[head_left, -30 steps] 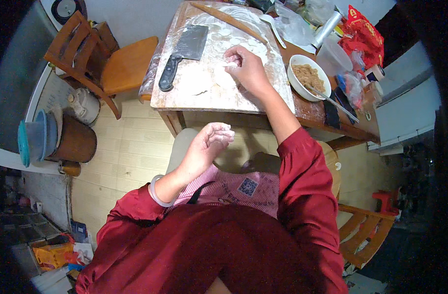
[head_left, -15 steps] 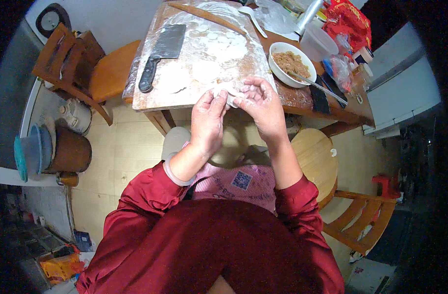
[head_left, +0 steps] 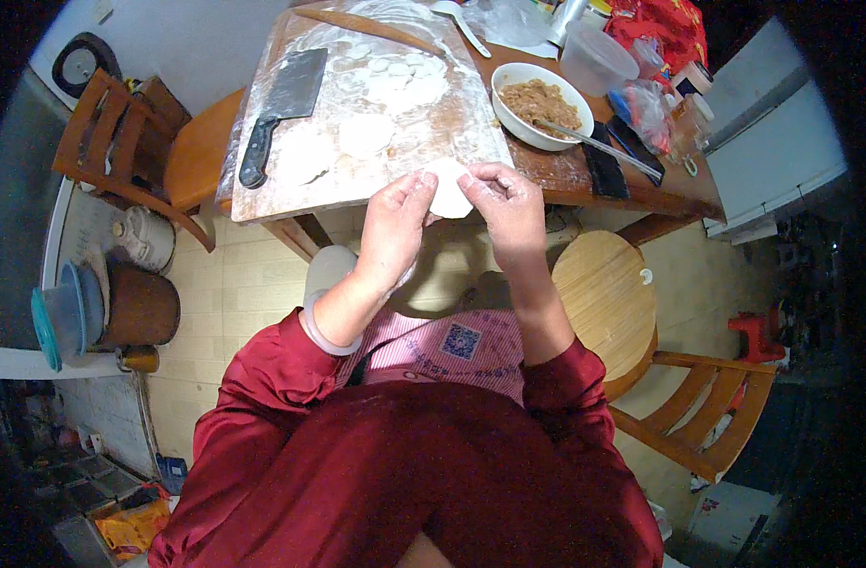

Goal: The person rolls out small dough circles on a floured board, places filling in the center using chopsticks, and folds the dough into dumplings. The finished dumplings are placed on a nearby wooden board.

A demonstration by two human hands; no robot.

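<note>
A thin white dumpling wrapper (head_left: 451, 193) is stretched between my two hands, just off the near edge of a floured board (head_left: 334, 189). My left hand (head_left: 395, 222) pinches its left side between thumb and fingers. On the opposite side my right hand (head_left: 511, 210) grips it the same way. Flour dusts the fingers of both. Flat rounds of dough (head_left: 367, 134) and small dough pieces (head_left: 395, 76) lie on the board. To the right of the board stands a white bowl of minced filling (head_left: 544, 106), a long-handled utensil (head_left: 603, 149) resting in it.
A cleaver (head_left: 286, 109) lies at the board's left, with a rolling pin (head_left: 369, 30) at its far side. Beyond the bowl are a white spoon (head_left: 461, 26), a clear plastic tub (head_left: 599, 59) and a red bag (head_left: 660, 38). Wooden chairs (head_left: 201, 151) (head_left: 603, 303) flank the table.
The wrapper, bunched and partly hidden between my fingers before, is now spread flat and facing up. My hands have parted slightly. The whole view has shifted a little.
</note>
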